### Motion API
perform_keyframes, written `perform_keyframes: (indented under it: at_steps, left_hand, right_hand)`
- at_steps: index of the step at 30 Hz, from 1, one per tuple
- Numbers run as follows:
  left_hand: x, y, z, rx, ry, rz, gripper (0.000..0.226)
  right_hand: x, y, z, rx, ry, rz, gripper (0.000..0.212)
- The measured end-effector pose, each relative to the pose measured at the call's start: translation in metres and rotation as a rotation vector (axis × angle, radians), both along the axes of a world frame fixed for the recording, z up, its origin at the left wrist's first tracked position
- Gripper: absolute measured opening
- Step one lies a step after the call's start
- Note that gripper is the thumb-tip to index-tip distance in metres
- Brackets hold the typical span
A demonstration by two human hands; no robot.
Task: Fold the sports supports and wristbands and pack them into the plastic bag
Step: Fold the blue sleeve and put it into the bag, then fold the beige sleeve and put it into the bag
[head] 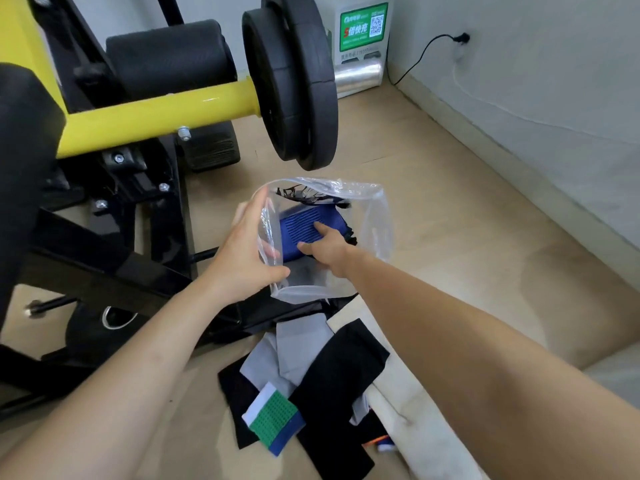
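Observation:
A clear plastic bag [375, 216] is held open above the floor. My left hand [244, 252] grips the bag's left rim, thumb outside and fingers inside. My right hand [323, 249] is inside the bag's mouth, pinching a folded blue ribbed support [304, 225]. Dark items lie deeper in the bag. Below on the floor lies a pile: a grey support [298, 351], a long black sleeve [343, 379], another black piece [235, 403], and a green, white and blue wristband [275, 422].
A yellow and black weight machine [156, 109] with black plates [294, 81] stands close at the left and above the bag. A white charging box [360, 39] sits by the wall. A pale cushion edge [422, 427] lies at lower right.

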State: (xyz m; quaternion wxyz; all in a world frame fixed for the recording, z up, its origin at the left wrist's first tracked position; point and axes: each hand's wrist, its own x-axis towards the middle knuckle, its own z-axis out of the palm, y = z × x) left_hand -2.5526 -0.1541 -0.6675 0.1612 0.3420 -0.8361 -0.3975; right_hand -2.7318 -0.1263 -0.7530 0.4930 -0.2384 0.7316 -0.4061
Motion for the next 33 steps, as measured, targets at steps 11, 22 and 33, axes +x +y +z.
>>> perform_keyframes:
  at_steps: [11,22,33]
  left_hand:
    - [0.01,0.043,-0.006,-0.112,0.034,0.081,0.083]
    - [0.018,0.149,-0.061,-0.295,0.04,0.125,0.028]
    - [-0.005,0.168,-0.163,0.029,-0.529,0.037,0.075]
  right_hand:
    - [-0.002,0.09,0.062,-0.26,0.522,0.322,0.021]
    - [-0.042,0.223,-0.002,0.1,0.628,0.337,0.013]
    - [-0.037,0.269,-0.075,0.353,0.505,0.258,0.066]
